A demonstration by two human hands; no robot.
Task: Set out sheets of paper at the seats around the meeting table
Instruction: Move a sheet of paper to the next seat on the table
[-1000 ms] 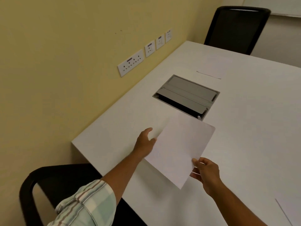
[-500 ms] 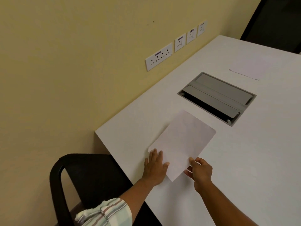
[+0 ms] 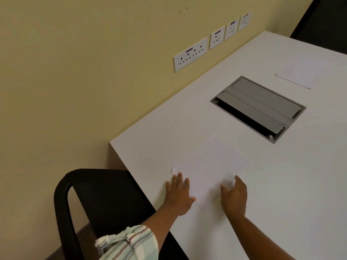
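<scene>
A white sheet of paper (image 3: pixel 212 166) lies flat on the white meeting table (image 3: pixel 281 184), near the corner by a black chair (image 3: pixel 97 199). My left hand (image 3: pixel 178 196) rests palm down at the sheet's left edge, fingers spread. My right hand (image 3: pixel 234 197) lies flat on the sheet's near right corner, fingers apart. A second white sheet (image 3: pixel 298 76) lies at the far end of the table.
A grey cable box (image 3: pixel 257 107) with its lid part open is set into the tabletop beyond the sheet. White wall sockets (image 3: pixel 190 54) line the yellow wall to the left. Another black chair (image 3: pixel 323 21) stands at the far right corner.
The sheet came down from the air onto the table. My right hand let go of its corner and flattened on it; my left hand settled flat at its edge.
</scene>
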